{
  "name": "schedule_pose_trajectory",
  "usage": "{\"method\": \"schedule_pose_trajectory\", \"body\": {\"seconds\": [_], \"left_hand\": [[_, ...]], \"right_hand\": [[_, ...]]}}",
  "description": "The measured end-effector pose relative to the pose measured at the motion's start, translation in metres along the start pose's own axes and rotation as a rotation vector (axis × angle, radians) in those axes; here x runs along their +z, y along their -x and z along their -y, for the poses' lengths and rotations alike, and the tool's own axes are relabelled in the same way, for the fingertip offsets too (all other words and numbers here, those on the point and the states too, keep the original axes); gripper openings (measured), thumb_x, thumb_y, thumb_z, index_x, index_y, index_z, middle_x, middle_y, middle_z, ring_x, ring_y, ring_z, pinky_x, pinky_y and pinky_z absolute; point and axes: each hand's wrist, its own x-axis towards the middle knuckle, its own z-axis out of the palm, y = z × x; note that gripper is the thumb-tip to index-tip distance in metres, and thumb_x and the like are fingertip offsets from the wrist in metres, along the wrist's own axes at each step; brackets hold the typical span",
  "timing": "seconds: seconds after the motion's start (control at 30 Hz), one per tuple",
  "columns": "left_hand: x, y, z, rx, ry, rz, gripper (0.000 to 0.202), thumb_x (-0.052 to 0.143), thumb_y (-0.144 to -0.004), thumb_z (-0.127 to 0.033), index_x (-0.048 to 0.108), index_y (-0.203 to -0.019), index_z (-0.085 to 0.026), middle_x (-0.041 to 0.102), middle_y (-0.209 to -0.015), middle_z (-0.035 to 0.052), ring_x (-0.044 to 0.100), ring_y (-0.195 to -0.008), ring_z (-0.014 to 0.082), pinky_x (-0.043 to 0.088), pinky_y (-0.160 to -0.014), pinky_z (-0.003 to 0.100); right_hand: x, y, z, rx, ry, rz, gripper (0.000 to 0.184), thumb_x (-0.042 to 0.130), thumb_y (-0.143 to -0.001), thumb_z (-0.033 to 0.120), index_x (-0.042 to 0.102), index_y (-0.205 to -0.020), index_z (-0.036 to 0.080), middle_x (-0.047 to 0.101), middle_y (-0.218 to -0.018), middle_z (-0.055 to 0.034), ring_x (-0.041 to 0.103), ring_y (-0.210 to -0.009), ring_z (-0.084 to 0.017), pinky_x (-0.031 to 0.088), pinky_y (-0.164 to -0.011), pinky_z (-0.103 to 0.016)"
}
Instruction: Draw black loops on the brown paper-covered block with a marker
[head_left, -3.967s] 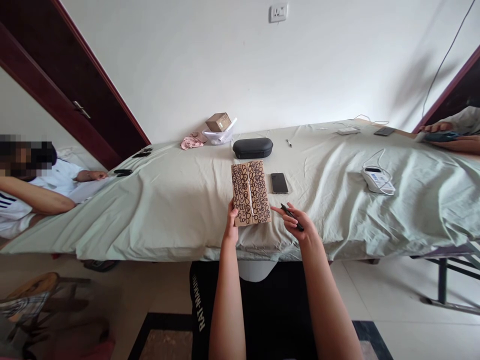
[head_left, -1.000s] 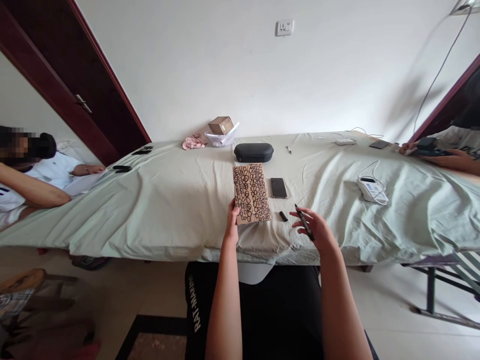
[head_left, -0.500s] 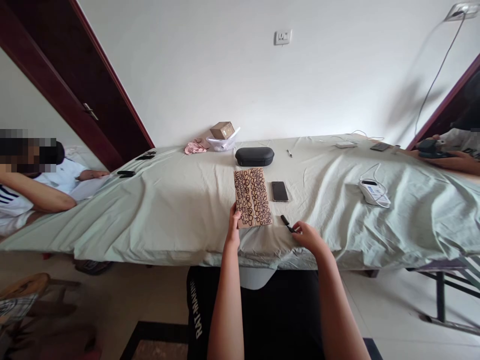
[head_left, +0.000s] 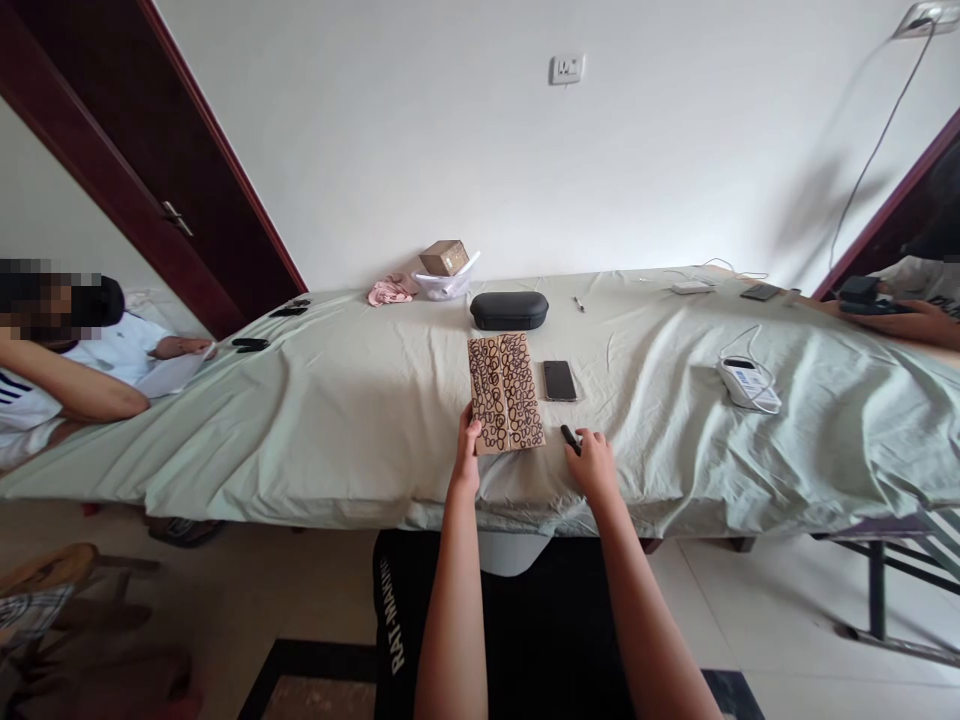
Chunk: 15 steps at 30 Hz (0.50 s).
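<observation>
A brown cardboard piece (head_left: pixel 505 390) covered in black drawn loops lies on the cloth-covered table (head_left: pixel 337 420) in front of me. My left hand (head_left: pixel 466 448) pinches its near left corner. Just right of the cardboard, my right hand (head_left: pixel 592 462) rests on the cloth with its fingers curled around a black marker (head_left: pixel 570 438). Only the marker's dark end shows past my fingers; whether its cap is on cannot be told.
A phone (head_left: pixel 559 380) lies right of the cardboard, with a black case (head_left: pixel 509 310) behind it. A small box (head_left: pixel 444 257), a pink cloth (head_left: pixel 390 291) and a white device (head_left: pixel 747 383) are farther off. One person sits at the left (head_left: pixel 82 360); another's hands (head_left: pixel 892 315) are at the right.
My right hand, which held the marker up above the cloth, has come down and left to the small black cap beside the cardboard. My left hand has kept its hold on the cardboard.
</observation>
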Motion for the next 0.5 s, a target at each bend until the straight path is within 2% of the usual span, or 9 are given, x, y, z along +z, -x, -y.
{"method": "schedule_pose_trajectory", "body": {"seconds": [0.1, 0.17, 0.27, 0.4, 0.5], "left_hand": [[0.000, 0.001, 0.000, 0.003, -0.007, -0.003, 0.069, 0.065, -0.084, -0.057, 0.055, -0.145, -0.026, 0.059, -0.153, 0.0072, 0.049, -0.148, 0.0317, 0.041, -0.121, 0.046], [0.000, 0.001, 0.001, -0.001, -0.001, -0.010, 0.070, 0.066, -0.084, -0.058, 0.055, -0.146, -0.026, 0.058, -0.154, 0.0072, 0.047, -0.149, 0.0315, 0.040, -0.123, 0.047], [-0.001, 0.000, 0.001, -0.008, 0.008, -0.015, 0.071, 0.068, -0.083, -0.058, 0.055, -0.145, -0.026, 0.059, -0.153, 0.0076, 0.049, -0.148, 0.0318, 0.041, -0.122, 0.047], [-0.004, -0.001, 0.003, -0.011, 0.012, 0.013, 0.068, 0.066, -0.085, -0.059, 0.056, -0.144, -0.028, 0.061, -0.151, 0.0065, 0.052, -0.145, 0.0324, 0.044, -0.119, 0.047], [-0.007, -0.001, 0.005, 0.000, 0.018, 0.027, 0.067, 0.066, -0.086, -0.058, 0.056, -0.146, -0.030, 0.060, -0.151, 0.0049, 0.052, -0.145, 0.0309, 0.043, -0.120, 0.046]], "right_hand": [[0.011, 0.003, 0.015, 0.040, -0.002, -0.073, 0.025, 0.061, -0.097, 0.028, 0.070, -0.115, 0.013, 0.062, -0.122, -0.0269, 0.054, -0.120, -0.043, 0.040, -0.097, -0.050], [0.014, 0.005, 0.022, 0.055, -0.039, -0.109, 0.019, 0.058, -0.097, 0.026, 0.070, -0.107, 0.015, 0.063, -0.119, -0.0267, 0.053, -0.120, -0.044, 0.039, -0.098, -0.051], [0.011, 0.005, 0.027, 0.050, -0.158, -0.142, 0.014, 0.055, -0.098, 0.025, 0.066, -0.103, 0.018, 0.063, -0.115, -0.0211, 0.058, -0.114, -0.037, 0.041, -0.096, -0.045], [-0.001, 0.002, 0.028, 0.016, -0.422, -0.197, 0.025, 0.038, -0.105, 0.037, 0.055, -0.111, 0.020, 0.061, -0.115, -0.0149, 0.061, -0.100, -0.027, 0.044, -0.088, -0.036], [-0.008, -0.001, 0.028, 0.004, -0.708, -0.199, 0.033, 0.025, -0.106, 0.049, 0.046, -0.101, 0.023, 0.057, -0.095, -0.0069, 0.056, -0.086, -0.021, 0.045, -0.079, -0.031]]}}
